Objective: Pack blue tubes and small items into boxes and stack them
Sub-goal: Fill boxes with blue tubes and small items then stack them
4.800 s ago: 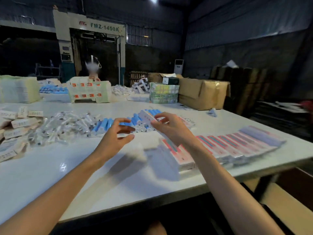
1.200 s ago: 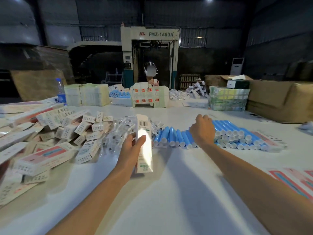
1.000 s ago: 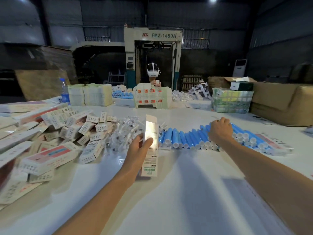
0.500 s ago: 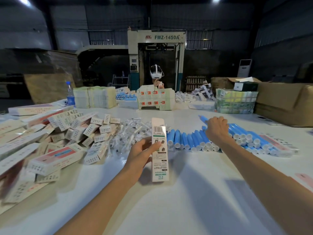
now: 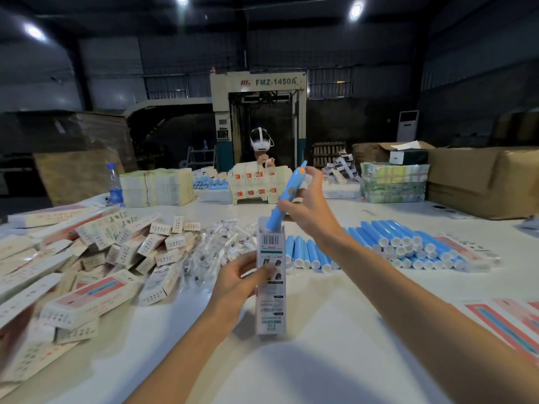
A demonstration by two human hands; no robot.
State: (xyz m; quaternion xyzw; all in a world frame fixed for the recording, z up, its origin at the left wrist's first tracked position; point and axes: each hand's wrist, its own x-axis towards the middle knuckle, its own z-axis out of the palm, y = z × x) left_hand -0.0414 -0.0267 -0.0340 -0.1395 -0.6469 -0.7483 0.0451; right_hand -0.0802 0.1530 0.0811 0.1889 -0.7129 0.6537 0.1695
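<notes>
My left hand (image 5: 243,277) grips a tall white box (image 5: 270,298) standing upright on the white table (image 5: 335,345), its top end open. My right hand (image 5: 307,209) holds a blue tube (image 5: 284,201) tilted over the box, the tube's lower end inside the opening. A row of blue tubes (image 5: 390,249) lies behind, stretching to the right. A heap of small clear-wrapped items (image 5: 214,246) lies left of the box.
Small and long cartons (image 5: 96,258) are piled at left. Flat pink-striped boxes (image 5: 507,319) lie at right. Across the table a person with a headset (image 5: 261,144) works behind stacked cartons (image 5: 259,186). A water bottle (image 5: 115,185) and brown cardboard boxes (image 5: 481,179) stand at the back.
My right hand has lifted one blue tube off the row and brought it over the box, its end entering the opening. My left hand keeps the box upright.
</notes>
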